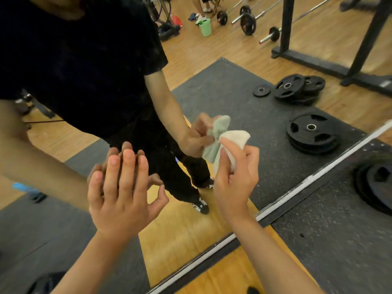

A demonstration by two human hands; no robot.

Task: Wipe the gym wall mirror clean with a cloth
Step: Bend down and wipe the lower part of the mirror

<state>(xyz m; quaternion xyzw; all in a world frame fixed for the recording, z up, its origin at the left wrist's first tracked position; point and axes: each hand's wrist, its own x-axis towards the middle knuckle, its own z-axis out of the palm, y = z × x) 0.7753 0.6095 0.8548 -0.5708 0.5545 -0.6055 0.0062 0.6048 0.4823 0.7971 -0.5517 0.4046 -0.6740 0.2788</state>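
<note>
cloth [235,139] gripped by right hand [235,183] against mirror [222,85], left hand [121,194] spread, fingers straight.

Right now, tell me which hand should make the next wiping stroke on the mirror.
Right. The right hand grips the cloth and holds it against the mirror. The left hand holds nothing, its straight fingers touching the mirror.

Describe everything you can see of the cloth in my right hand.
The cloth is a small, pale off-white towel, soft and terry-like by its look, crumpled into a wad. It sits in the grip of the right hand, thumb across its front, fingers curled round its side. Its top bulges above the thumb; a fold hangs below. It appears pressed to the mirror, meeting its own reflection low on the glass.
</note>
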